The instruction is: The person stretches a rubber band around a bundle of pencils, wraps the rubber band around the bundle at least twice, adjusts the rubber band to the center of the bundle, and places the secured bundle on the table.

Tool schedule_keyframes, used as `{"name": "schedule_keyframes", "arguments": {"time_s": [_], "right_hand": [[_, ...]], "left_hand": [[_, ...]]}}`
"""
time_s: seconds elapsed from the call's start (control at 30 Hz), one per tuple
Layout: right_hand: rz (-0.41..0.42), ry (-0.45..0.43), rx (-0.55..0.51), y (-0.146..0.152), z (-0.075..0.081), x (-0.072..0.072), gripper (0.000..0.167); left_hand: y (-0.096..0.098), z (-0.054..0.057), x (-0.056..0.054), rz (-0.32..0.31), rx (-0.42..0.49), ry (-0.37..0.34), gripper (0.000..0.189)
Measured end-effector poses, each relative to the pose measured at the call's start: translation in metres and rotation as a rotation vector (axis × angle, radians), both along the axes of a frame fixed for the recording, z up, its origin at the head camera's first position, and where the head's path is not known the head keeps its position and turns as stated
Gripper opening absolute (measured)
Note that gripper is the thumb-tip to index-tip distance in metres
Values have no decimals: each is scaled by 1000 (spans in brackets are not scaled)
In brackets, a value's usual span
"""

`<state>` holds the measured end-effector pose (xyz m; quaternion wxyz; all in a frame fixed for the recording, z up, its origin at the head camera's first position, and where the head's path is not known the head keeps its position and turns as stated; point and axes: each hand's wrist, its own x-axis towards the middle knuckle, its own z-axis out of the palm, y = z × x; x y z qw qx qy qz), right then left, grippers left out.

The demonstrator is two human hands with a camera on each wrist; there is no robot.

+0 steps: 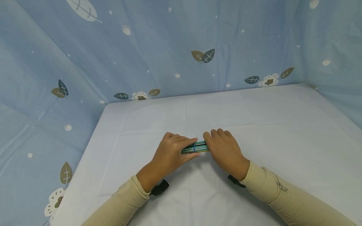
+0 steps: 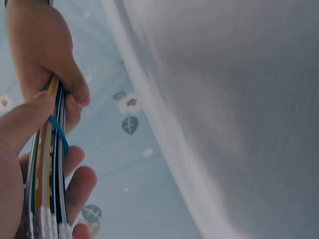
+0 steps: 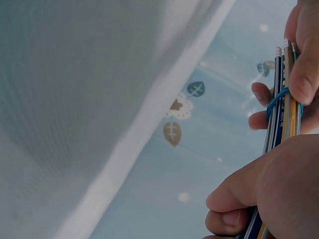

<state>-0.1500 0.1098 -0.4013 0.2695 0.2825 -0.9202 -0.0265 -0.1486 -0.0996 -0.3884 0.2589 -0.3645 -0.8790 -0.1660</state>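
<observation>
A bundle of pencils (image 1: 202, 146) is held level above the table between both hands. Around its middle runs a blue rubber band (image 3: 273, 103). My left hand (image 1: 171, 150) pinches the left part, thumb on one side and fingers on the other, close to the band. The right hand (image 1: 224, 150) grips the other end with curled fingers. In the left wrist view the pencils (image 2: 49, 169) show yellow, dark blue, green and silver stripes. The right wrist view shows pale pencil ends sticking out by the left hand (image 3: 310, 59); the opposite ends are hidden in the right hand.
A white cloth covers the table (image 1: 152, 116) under the hands. Blue curtain (image 1: 169, 40) with leaf and flower prints hangs behind the table and along its sides. Black wrist-camera mounts (image 1: 160, 187) show under both forearms, near the cloth.
</observation>
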Motion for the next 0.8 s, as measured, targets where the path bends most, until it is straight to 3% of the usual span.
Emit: {"name": "schedule_keyframes", "arguments": {"time_s": [0.17, 0.37, 0.8], "right_hand": [[-3, -5, -20, 2, 2, -2, 27], [-8, 9, -30, 4, 3, -4, 27], [-10, 9, -24, 2, 3, 0, 29]], "left_hand": [[-5, 4, -3, 12, -41, 4, 48], [-8, 4, -7, 26, -51, -15, 36], [-7, 1, -5, -42, 15, 1, 39]]}}
